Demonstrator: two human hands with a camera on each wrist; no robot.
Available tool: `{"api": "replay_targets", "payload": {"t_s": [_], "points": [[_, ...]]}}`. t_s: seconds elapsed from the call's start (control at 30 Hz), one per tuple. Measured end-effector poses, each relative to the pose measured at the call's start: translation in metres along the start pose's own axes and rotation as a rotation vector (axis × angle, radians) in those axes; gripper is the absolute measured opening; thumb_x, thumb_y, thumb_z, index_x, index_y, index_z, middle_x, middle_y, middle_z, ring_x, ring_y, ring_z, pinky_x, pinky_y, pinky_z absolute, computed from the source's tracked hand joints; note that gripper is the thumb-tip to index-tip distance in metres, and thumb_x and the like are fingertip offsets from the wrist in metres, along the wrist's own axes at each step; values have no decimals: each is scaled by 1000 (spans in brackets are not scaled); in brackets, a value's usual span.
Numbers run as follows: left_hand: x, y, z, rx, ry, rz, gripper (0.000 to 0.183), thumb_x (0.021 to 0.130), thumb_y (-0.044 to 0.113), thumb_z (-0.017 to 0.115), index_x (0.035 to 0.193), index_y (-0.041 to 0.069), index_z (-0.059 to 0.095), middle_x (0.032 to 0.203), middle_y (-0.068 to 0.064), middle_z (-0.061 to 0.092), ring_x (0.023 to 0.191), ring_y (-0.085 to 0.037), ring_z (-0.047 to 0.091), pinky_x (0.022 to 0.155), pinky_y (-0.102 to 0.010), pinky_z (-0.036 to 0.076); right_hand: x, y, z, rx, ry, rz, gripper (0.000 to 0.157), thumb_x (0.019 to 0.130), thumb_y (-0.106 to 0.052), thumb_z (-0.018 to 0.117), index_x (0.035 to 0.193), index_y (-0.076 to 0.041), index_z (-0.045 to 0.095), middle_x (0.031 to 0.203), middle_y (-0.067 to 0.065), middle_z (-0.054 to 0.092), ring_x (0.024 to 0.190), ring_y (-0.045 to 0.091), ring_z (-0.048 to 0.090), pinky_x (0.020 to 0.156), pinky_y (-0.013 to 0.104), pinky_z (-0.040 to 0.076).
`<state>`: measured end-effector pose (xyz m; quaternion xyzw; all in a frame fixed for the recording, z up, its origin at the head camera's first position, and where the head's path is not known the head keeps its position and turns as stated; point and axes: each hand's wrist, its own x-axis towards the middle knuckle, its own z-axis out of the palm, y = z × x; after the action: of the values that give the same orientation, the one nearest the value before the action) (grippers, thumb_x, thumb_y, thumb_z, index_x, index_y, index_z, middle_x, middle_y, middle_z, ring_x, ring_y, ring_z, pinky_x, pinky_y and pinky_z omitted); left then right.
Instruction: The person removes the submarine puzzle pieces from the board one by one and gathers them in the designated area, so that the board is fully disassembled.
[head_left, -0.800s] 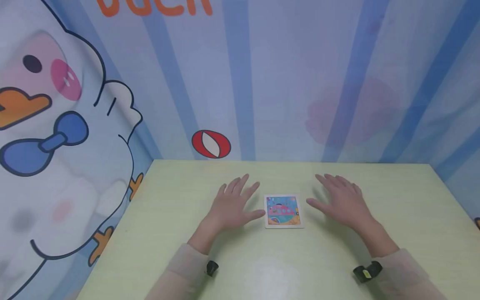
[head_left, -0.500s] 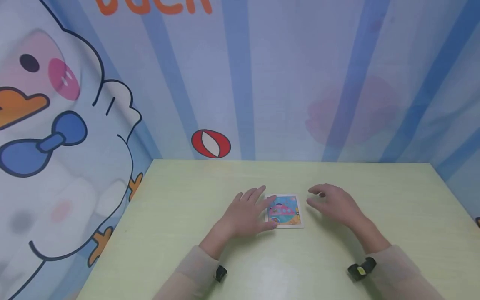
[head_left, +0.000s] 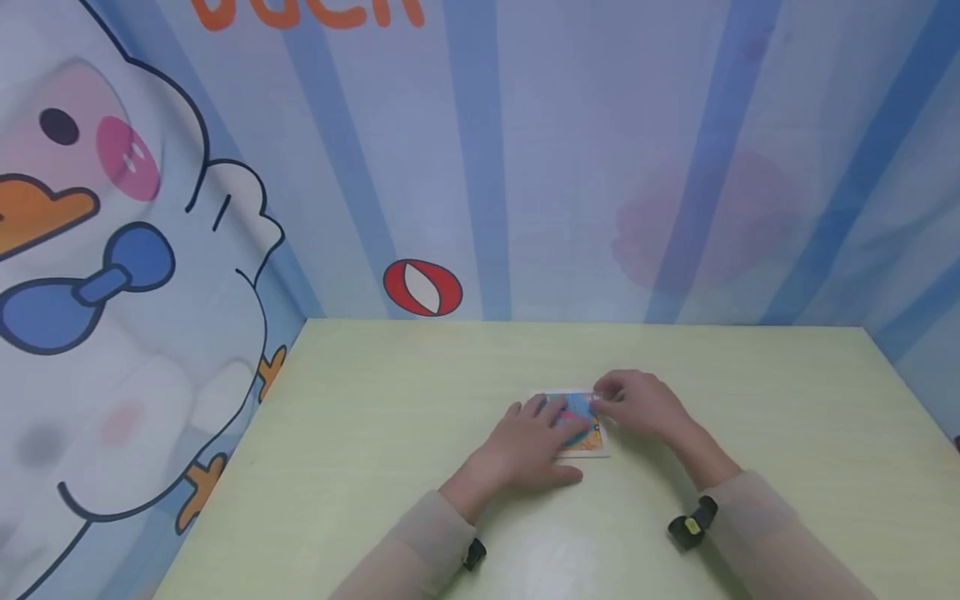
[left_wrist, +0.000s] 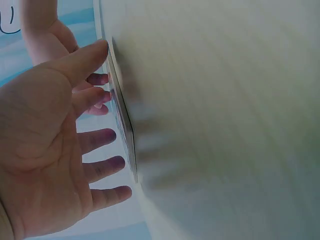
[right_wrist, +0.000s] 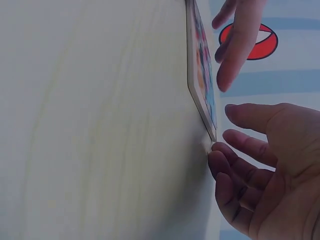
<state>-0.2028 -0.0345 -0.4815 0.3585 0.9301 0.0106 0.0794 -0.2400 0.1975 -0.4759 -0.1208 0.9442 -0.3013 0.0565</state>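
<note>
A small square picture board (head_left: 589, 439) with a white border and a colourful printed sea scene lies flat on the table. My left hand (head_left: 528, 443) spreads over its left part, hiding much of the print. In the left wrist view the fingers (left_wrist: 102, 169) of that hand are fairly straight, just over the board's face. My right hand (head_left: 641, 406) is at the far right corner with bent fingers. In the right wrist view its thumb (right_wrist: 250, 116) stands apart from the index finger, and the fingertips are close to the board's corner; contact is hard to tell.
The pale yellow table (head_left: 360, 400) runs back to a blue striped curtain (head_left: 570, 167) with a printed red ball (head_left: 442, 289). A large printed duck (head_left: 135, 358) covers the left side. Dark wrist straps (head_left: 688, 527) show at the sleeves.
My left hand has moved right, from beside the board to over it. My right hand has moved left to the board's far right corner, its fingers more bent. The board has stayed put.
</note>
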Motion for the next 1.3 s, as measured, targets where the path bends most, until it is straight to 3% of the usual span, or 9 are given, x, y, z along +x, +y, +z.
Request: {"api": "replay_targets", "payload": {"t_s": [0.23,0.6,1.03,1.3], "points": [[1,7,-3,23,-67,-25,73,99,64,56,163,39,33,171,-4,22,155,-36,21,117,-57,33,3,0,5,-3,-13,13,34,97,-33,71,119,-7,74,107,8,73,98,27,67,83,50,54],[5,8,-2,19,-73,-38,70,99,64,56,162,41,35,171,-2,22,155,-35,22,113,-56,37,5,-6,7,-24,-18,40,32,97,-29,69,118,-5,73,101,8,68,89,24,62,76,47,51],[5,10,-3,17,-85,-63,69,100,62,57,161,41,36,171,-2,23,155,-35,22,112,-57,39,5,-9,9,-6,-16,65,33,96,-29,70,117,-3,72,110,13,71,102,32,66,86,53,53],[5,11,-5,16,-78,-63,68,100,61,58,161,40,37,170,-2,25,154,-36,23,111,-57,40,3,-13,7,56,33,54,25,97,-24,70,112,-3,71,105,8,73,100,29,69,86,50,54]]}}
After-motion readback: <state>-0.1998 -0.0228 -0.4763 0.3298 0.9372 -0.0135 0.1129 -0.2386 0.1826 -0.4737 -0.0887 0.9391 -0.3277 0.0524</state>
